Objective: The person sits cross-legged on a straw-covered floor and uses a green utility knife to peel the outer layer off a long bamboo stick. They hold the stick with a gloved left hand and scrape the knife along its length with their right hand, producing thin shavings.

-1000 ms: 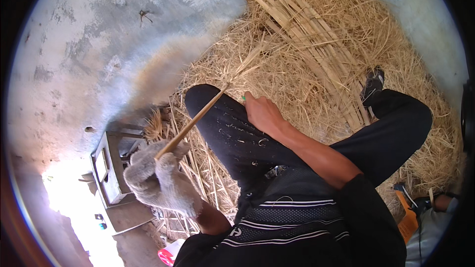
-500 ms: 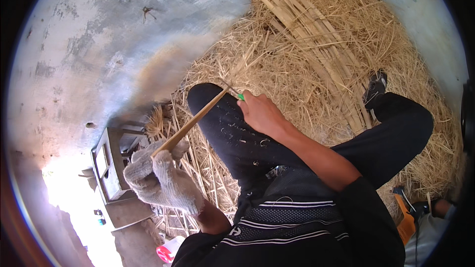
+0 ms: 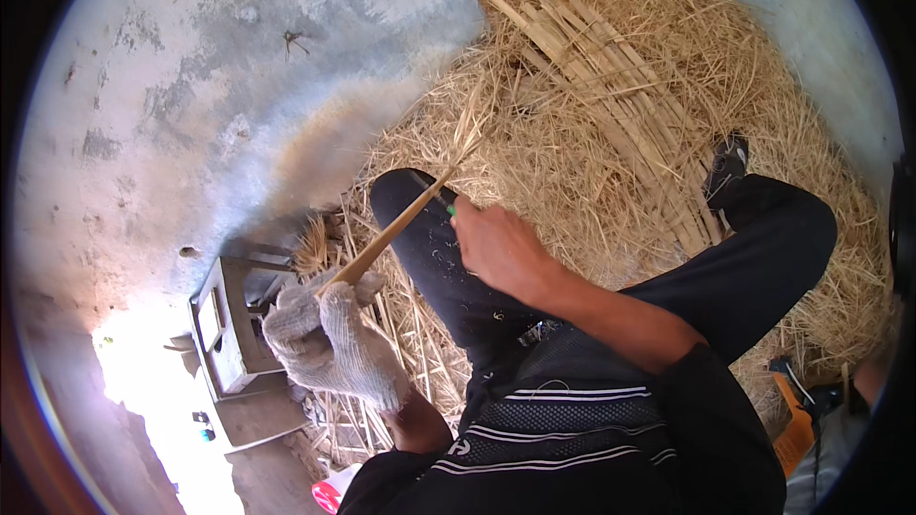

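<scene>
My left hand (image 3: 336, 345), in a pale knitted glove, is closed round the thick end of a bamboo strip (image 3: 389, 233). The strip slants up and away over my left knee, and its far end frays into thin pale slivers (image 3: 466, 138). In my bare right hand (image 3: 501, 246) is a small knife (image 3: 449, 209) with a green handle, mostly hidden by the fingers. Its dark blade lies across the strip just short of the frayed end. Whether the edge is in the bamboo I cannot tell.
Straw-like shavings (image 3: 544, 172) cover the floor, with a bundle of split bamboo strips (image 3: 620, 100) ahead to the right. A weathered wall (image 3: 229, 86) rises at left above a grey box-like stand (image 3: 229, 324). Another person's arm (image 3: 870, 381) shows at lower right, near an orange object (image 3: 794, 434).
The knife has slid down the strip toward my gloved hand, so more of the frayed end shows beyond the blade. Both hands sit slightly farther right in the view.
</scene>
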`<act>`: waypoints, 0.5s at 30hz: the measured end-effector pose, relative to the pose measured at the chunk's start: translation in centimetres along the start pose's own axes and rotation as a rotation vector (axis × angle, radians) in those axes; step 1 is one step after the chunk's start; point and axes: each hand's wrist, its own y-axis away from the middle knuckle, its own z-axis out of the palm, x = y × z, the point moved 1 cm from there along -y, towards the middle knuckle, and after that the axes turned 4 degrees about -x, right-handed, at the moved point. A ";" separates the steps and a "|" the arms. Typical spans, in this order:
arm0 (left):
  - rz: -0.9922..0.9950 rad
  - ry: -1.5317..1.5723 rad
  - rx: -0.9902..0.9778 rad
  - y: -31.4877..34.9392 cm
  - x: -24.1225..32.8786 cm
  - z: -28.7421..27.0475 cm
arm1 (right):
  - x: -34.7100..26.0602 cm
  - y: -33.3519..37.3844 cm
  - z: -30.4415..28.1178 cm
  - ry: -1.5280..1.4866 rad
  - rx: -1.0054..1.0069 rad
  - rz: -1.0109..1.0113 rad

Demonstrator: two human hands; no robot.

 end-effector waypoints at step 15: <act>0.009 -0.023 0.033 0.1 -0.8 -0.6 | -2.8 0.2 -0.5 -0.194 -0.008 -0.157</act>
